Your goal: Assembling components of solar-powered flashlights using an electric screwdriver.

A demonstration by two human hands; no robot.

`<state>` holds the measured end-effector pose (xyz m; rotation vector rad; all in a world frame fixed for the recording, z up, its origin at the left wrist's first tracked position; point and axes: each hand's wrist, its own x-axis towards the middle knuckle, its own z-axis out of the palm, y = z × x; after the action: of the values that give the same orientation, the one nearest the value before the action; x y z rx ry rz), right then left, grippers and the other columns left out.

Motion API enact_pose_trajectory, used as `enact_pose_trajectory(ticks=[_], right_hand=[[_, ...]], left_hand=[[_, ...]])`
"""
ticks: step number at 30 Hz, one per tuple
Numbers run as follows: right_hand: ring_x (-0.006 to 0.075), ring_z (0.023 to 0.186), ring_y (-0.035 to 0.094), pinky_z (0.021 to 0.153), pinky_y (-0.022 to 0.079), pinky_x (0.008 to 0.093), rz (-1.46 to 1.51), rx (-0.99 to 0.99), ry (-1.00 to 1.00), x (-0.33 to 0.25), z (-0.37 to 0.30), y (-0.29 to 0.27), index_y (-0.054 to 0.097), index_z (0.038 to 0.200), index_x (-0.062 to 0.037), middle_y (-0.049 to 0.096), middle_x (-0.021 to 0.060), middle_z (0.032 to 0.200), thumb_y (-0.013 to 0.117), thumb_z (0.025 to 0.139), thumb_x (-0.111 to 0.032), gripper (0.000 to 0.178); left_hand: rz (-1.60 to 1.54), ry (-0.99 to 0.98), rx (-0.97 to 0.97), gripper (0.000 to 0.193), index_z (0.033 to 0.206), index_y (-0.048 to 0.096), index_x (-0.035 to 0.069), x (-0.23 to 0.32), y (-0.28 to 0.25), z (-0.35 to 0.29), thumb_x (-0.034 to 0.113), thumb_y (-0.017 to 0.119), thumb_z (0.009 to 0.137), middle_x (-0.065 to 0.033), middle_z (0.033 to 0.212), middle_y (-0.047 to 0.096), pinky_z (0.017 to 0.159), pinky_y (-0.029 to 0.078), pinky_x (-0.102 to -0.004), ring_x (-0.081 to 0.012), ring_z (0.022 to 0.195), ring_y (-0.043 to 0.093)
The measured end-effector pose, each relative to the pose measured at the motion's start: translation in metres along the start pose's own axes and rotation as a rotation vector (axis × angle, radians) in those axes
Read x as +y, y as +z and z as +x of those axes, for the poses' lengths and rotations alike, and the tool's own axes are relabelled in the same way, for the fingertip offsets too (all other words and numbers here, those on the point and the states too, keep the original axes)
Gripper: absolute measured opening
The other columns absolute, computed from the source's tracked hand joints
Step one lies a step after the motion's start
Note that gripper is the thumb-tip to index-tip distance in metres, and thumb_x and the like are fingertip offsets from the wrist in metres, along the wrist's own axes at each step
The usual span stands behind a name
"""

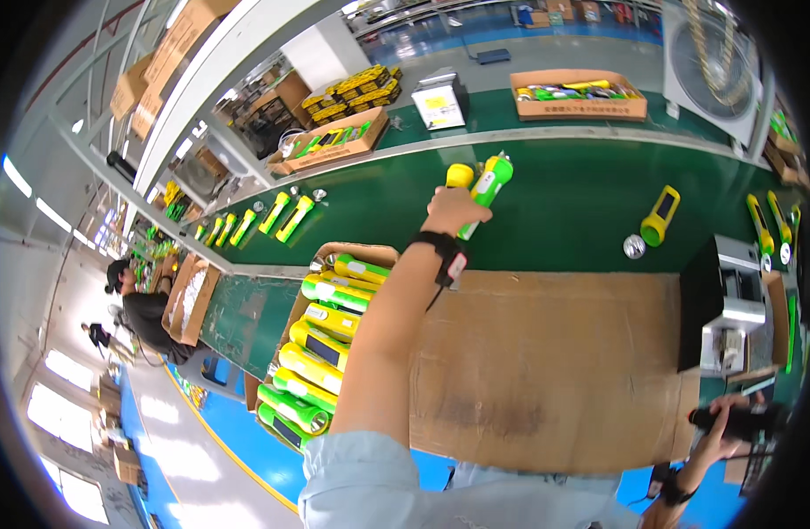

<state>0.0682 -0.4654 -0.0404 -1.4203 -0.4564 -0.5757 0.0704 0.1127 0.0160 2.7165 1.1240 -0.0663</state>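
The left hand (456,212) is closed on a green flashlight (491,185), its thumb across the barrel, the lamp end pointing away beyond the hand. A yellow flashlight (460,175) shows just past the knuckles; whether it is gripped too, I cannot tell. Both are over the green table (572,189). Nearer the body lie a cardboard sheet (555,361) and, left of the forearm, an open box (376,251) of flashlights. At lower right, the right hand (720,423) grasps a dark tool (747,422).
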Motion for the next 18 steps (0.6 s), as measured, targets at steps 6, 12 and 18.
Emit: enact_pose_trajectory(ticks=[6, 12, 18], right_hand=[[0.0136, 0.067, 0.056, 0.064, 0.048, 0.0275, 0.06, 0.02, 0.027, -0.03, 0.028, 0.011, 0.022, 0.139, -0.003, 0.054, 0.0053, 0.08, 0.065, 0.081, 0.001, 0.073], [0.0201, 0.063, 0.056, 0.06, 0.05, 0.0355, 0.348, 0.092, -0.25, -0.047, 0.079, 0.016, 0.03, 0.135, -0.0013, 0.055, 0.0132, 0.082, 0.062, 0.082, -0.003, 0.062], [0.0149, 0.061, 0.059, 0.056, 0.05, 0.0282, 0.216, 0.07, -0.165, -0.028, 0.102, 0.027, 0.037, 0.111, -0.0038, 0.059, 0.0075, 0.077, 0.067, 0.076, 0.002, 0.046]], left_hand=[[0.144, 0.087, 0.101, 0.068, 0.119, 0.055, 0.008, 0.049, 0.076, -0.183, 0.041, 0.072, 0.062, -0.0242, 0.116, 0.046, 0.082, 0.046, -0.0459, -0.0373, 0.1, 0.053], [0.374, 0.446, 0.647, 0.059, 0.105, 0.06, 0.002, 0.043, 0.101, -0.267, 0.049, 0.07, 0.072, -0.0255, 0.126, 0.041, 0.088, 0.039, -0.0539, -0.0408, 0.113, 0.043], [0.288, 0.439, 0.245, 0.052, 0.113, 0.053, -0.002, 0.048, 0.107, -0.295, 0.034, 0.067, 0.079, -0.0161, 0.1, 0.054, 0.077, 0.046, -0.0408, -0.0315, 0.096, 0.055]])
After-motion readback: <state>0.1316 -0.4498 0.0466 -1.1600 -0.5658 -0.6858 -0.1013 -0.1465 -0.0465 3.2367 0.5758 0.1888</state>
